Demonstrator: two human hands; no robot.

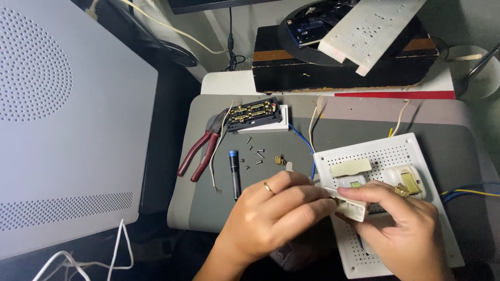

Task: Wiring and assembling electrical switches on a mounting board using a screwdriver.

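Observation:
My left hand [276, 211], with a ring on one finger, and my right hand [401, 224] both pinch a small white plastic part [354, 208] between their fingertips. They hold it just above the near left corner of a white perforated board [396, 156]. On that board sit a cream plastic strip [351, 167] and a white fitting with a brass clip [409, 179]. Blue and yellow wires [466, 193] run off the board to the right.
A grey mat [359, 125] carries red-handled pliers [200, 151], a dark pen-shaped tool with a blue band [234, 171], several loose screws [255, 153], a small brass piece [280, 160] and a black switch block with brass terminals [255, 114]. A large grey perforated case [67, 130] stands left; a dark box [338, 57] stands behind.

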